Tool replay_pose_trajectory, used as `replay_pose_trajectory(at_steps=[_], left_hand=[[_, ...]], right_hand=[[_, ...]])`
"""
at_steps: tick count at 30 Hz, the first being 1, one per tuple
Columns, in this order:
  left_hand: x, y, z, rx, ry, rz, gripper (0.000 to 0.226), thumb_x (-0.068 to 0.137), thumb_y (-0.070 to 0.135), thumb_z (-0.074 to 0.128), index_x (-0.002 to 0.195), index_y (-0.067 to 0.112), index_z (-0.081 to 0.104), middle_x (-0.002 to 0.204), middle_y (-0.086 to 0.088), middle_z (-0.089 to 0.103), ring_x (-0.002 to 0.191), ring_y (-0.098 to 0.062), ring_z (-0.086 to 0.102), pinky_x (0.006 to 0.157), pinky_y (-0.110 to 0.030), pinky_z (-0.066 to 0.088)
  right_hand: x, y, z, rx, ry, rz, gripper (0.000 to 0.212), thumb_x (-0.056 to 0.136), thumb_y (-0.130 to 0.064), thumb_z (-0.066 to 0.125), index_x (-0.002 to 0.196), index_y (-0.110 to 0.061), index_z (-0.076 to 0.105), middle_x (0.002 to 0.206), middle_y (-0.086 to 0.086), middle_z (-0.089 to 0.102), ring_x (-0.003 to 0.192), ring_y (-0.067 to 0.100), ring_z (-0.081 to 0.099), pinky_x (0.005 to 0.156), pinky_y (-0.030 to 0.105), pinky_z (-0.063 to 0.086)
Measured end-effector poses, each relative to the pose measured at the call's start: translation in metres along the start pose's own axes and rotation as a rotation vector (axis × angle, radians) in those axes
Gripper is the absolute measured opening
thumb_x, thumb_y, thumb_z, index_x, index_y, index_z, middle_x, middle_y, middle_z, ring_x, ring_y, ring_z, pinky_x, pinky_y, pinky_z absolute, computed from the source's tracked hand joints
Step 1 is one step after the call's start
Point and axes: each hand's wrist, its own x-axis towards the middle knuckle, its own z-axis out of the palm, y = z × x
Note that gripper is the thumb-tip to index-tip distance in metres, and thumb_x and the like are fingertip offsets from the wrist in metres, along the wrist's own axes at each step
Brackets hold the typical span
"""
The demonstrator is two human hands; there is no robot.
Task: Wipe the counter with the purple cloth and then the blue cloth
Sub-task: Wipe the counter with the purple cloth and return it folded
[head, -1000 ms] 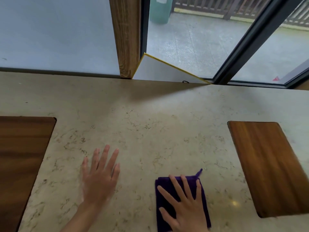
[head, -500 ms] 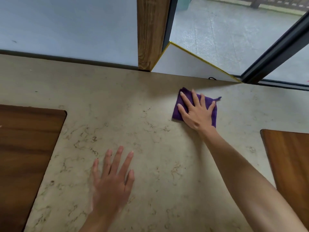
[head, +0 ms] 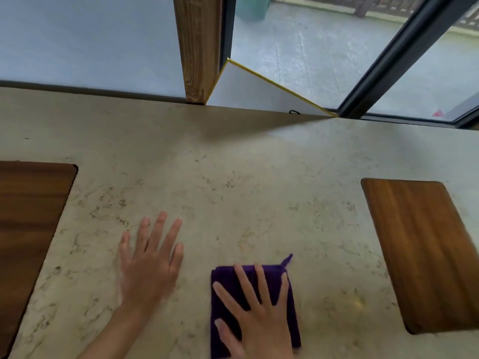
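Beige marbled stone counter point(head: 233, 177), seen from above, running back to a grey wall and a glazed door.

Right hand point(head: 261, 314): fingers point(head: 260, 281) spread wide and laid flat, palm down, pressing on the purple cloth point(head: 223, 307); nothing pinched or gripped. Wrist leaves the picture at the near edge.

Purple cloth: folded to a rough rectangle, flat on the counter at the near edge, right of centre; a small tag or corner sticks up at its far right corner. Mostly covered by the right hand.

Left hand point(head: 149, 270): fingers spread and straight, palm down on bare counter, empty; slightly blurred. Sits just beside the cloth on its left, apart from it.

Wooden inlay, left point(head: 28, 224): dark brown panel set into the counter, well apart from the left hand.

Wooden inlay, right point(head: 425, 252): lighter brown panel, rounded corners, right of the cloth, apart from it.

Wooden post point(head: 198, 47): upright at the counter's back edge, beside a dark door frame point(head: 383, 58).
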Motion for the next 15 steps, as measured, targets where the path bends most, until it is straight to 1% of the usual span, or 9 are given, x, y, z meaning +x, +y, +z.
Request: replay_pose_trajectory(at_steps=[3,6,8,10,13,15], left_hand=[[-0.001,0.001,0.001,-0.014,0.0,-0.013,0.058,0.099,0.054,0.014,0.156,0.044,0.012,0.168,0.009,0.017,0.154,-0.022,0.015,0.124,-0.055,0.01],[-0.001,0.0,0.001,-0.008,0.0,-0.007,0.057,0.099,0.053,0.015,0.156,0.043,0.013,0.168,0.008,0.018,0.154,-0.023,0.017,0.123,-0.056,0.012],[-0.002,0.0,0.001,0.003,0.015,0.005,0.057,0.1,0.052,0.017,0.156,0.042,0.015,0.168,0.007,0.019,0.154,-0.025,0.018,0.123,-0.058,0.014],[-0.001,0.001,0.001,0.0,0.028,0.013,0.057,0.1,0.051,0.021,0.156,0.041,0.019,0.167,0.006,0.021,0.154,-0.026,0.019,0.122,-0.058,0.014],[0.0,0.001,0.003,0.003,0.047,0.017,0.057,0.1,0.05,0.023,0.156,0.04,0.02,0.167,0.005,0.02,0.154,-0.027,0.02,0.122,-0.058,0.015],[0.0,0.001,0.004,0.009,0.055,0.019,0.057,0.1,0.05,0.022,0.156,0.04,0.019,0.168,0.006,0.019,0.154,-0.026,0.019,0.122,-0.058,0.015]], right_hand=[[-0.041,0.005,0.003,-0.063,-0.051,-0.027,0.073,0.085,-0.084,0.037,0.151,-0.055,0.029,0.167,-0.004,0.027,0.152,0.036,0.02,0.102,0.08,0.026],[-0.028,0.017,-0.008,0.01,-0.071,-0.009,0.072,0.083,-0.08,0.044,0.149,-0.059,0.029,0.167,-0.008,0.027,0.153,0.032,0.025,0.105,0.08,0.025],[0.009,0.039,-0.018,0.077,-0.036,0.043,0.07,0.084,-0.075,0.048,0.149,-0.058,0.029,0.167,-0.008,0.027,0.153,0.031,0.029,0.109,0.079,0.021],[0.065,0.076,-0.03,0.074,0.021,0.12,0.064,0.09,-0.074,0.039,0.151,-0.059,0.024,0.168,-0.01,0.024,0.155,0.029,0.025,0.113,0.078,0.016],[0.167,0.135,-0.046,0.051,0.001,0.201,0.062,0.093,-0.075,0.021,0.151,-0.061,0.006,0.171,-0.012,0.009,0.157,0.027,0.01,0.115,0.077,0.009],[0.226,0.167,-0.053,0.048,0.004,0.23,0.059,0.093,-0.075,0.016,0.149,-0.064,0.002,0.171,-0.011,0.008,0.157,0.028,0.008,0.115,0.077,0.008]])
